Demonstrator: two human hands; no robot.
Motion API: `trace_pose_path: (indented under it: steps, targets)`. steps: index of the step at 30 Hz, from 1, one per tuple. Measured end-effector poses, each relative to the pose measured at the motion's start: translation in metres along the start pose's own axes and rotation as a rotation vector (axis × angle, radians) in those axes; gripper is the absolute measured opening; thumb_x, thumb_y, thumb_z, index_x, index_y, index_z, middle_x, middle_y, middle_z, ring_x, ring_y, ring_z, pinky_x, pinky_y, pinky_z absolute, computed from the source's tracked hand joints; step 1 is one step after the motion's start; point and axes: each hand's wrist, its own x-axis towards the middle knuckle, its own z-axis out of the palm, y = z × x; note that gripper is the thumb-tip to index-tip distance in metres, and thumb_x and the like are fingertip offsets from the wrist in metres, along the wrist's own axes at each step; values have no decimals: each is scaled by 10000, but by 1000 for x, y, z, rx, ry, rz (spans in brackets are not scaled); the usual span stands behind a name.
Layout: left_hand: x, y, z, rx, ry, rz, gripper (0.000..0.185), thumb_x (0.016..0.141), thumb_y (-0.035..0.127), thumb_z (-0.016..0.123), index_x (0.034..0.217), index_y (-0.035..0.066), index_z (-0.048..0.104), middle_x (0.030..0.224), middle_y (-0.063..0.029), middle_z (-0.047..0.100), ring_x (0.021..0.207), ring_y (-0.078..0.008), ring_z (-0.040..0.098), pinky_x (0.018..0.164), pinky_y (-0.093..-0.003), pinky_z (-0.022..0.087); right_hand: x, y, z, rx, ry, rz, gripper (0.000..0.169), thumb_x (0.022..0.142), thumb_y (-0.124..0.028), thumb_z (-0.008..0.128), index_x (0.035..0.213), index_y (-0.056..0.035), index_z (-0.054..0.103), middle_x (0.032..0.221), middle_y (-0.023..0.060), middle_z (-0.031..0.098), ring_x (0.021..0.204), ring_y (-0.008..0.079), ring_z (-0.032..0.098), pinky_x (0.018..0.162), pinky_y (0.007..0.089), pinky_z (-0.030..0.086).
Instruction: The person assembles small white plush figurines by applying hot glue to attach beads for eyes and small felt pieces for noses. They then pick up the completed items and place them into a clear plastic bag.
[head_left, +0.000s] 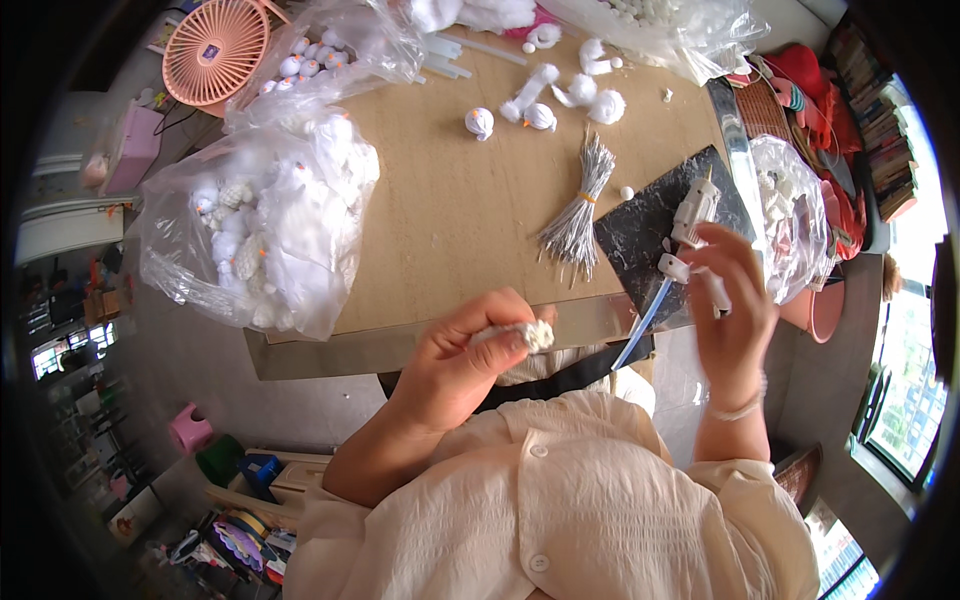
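Before my body, just past the table's front edge, my left hand (469, 349) pinches a small white knitted piece (538, 337) between thumb and fingers. Most of that piece is hidden by the fingers. At the right, my right hand (731, 307) is blurred, its curved fingers at the handle of a white hot glue gun (696, 206). Whether they grip the handle is unclear. The gun lies over a black marble-patterned tile (637, 232), nozzle pointing away from me. A translucent bluish glue stick (641, 324) sticks out of its rear, over the table edge.
A bundle of silver wire stems (577, 214) lies beside the tile. Farther back are two white ball heads with orange beaks (479, 123) and white fluffy strips (529, 91). A plastic bag of white figures (262, 232) stands left, near a pink fan (215, 52).
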Motion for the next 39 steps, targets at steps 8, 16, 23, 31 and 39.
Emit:
trace_pose_path:
  steps: [8, 16, 23, 31, 39]
  targets:
    - [13, -6, 11, -9, 56, 156, 109, 890, 71, 564, 942, -17, 601, 882, -99, 554, 785, -180, 484, 707, -306, 376, -27, 70, -8, -593, -147, 2, 471, 660, 78, 545, 1130, 58, 540, 1199, 191, 539, 1142, 353, 493, 981, 405, 422]
    - [15, -6, 6, 56, 78, 331, 142, 922, 23, 561, 1034, -49, 612, 911, -67, 564, 694, -153, 545, 624, -296, 428, -23, 21, -23, 345, -48, 305, 320, 748, -168, 717, 981, 18, 602, 803, 139, 654, 671, 232, 651, 624, 320, 503]
    - [12, -7, 5, 74, 135, 376, 176, 897, 12, 590, 1061, -38, 627, 947, -84, 561, 722, -157, 546, 638, -283, 425, -30, -16, -10, 570, -416, 205, 730, 599, -638, 776, 859, 27, 624, 843, 190, 650, 724, 330, 670, 647, 361, 529]
    - [7, -7, 3, 54, 180, 359, 238, 855, 32, 621, 1087, -21, 638, 964, -102, 569, 882, -199, 521, 793, -323, 399, -26, -12, -1, 552, -467, 36, 699, 616, -627, 769, 804, 25, 601, 807, 184, 630, 687, 320, 654, 616, 349, 520]
    - [7, -6, 3, 56, 160, 360, 192, 881, 18, 608, 1065, -29, 639, 946, -81, 567, 778, -141, 534, 692, -260, 424, -31, -18, 2, 520, -273, 114, 678, 609, -615, 784, 765, 14, 585, 788, 177, 630, 695, 303, 659, 604, 349, 522]
